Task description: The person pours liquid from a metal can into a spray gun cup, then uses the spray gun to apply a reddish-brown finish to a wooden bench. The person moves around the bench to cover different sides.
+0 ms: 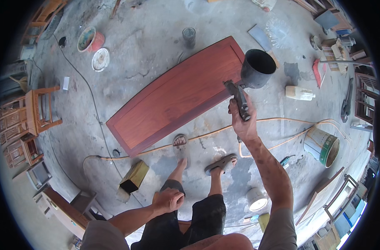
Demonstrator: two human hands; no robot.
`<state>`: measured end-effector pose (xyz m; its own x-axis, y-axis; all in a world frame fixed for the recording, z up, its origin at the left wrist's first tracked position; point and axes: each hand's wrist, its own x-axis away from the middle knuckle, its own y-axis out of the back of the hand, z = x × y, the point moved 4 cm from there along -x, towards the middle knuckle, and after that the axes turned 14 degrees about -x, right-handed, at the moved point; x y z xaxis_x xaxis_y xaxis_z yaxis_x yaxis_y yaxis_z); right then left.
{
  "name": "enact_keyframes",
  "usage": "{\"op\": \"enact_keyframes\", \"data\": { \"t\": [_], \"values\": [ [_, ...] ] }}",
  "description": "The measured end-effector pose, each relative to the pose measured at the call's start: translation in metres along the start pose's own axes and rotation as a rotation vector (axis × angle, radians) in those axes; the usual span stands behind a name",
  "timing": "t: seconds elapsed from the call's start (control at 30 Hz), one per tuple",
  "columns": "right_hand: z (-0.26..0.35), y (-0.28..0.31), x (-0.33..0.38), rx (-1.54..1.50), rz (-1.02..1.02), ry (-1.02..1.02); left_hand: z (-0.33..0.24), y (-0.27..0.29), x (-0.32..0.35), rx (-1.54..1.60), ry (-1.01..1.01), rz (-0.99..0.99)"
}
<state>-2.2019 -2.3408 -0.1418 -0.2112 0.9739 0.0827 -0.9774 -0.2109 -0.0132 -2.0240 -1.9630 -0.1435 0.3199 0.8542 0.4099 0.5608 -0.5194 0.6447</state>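
My right hand point(245, 123) is wrapped round the grip of a dark spray gun point(238, 100), held out in front of me. A black paint cup point(252, 77) with an open top is fixed to the gun. Below it on the floor lies a long reddish-brown wooden panel point(173, 100) with a curved far edge and a raised border; the gun overlaps its right part in view. An orange air hose point(277, 119) trails from beneath the gun over the floor. Against my left knee rests my left hand point(169, 200), its fingers curled in, with nothing seen in them.
Hose loops cross the floor around my sandalled feet. A yellowish rectangular can point(134, 176) stands at left, a white-and-green bucket point(322, 146) lies at right near a plastic jug point(300, 93). Far left are a pink bucket point(91, 40) and its lid point(100, 60). Wooden furniture point(38, 110) lines the left side.
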Motion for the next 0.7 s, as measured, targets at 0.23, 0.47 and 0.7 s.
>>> {"op": "enact_keyframes", "data": {
  "t": [0.23, 0.47, 0.7],
  "values": [
    [-0.001, -0.012, 0.015, -0.109, 0.073, -0.087, -0.007, 0.012, -0.009, -0.051, -0.029, 0.0],
    [0.002, -0.001, -0.01, -0.034, 0.09, -0.061, -0.008, 0.014, -0.014, -0.073, -0.046, 0.039],
    [0.002, 0.021, -0.033, 0.023, 0.009, -0.039, 0.0, 0.001, -0.01, -0.079, -0.059, 0.089]
  ]
}}
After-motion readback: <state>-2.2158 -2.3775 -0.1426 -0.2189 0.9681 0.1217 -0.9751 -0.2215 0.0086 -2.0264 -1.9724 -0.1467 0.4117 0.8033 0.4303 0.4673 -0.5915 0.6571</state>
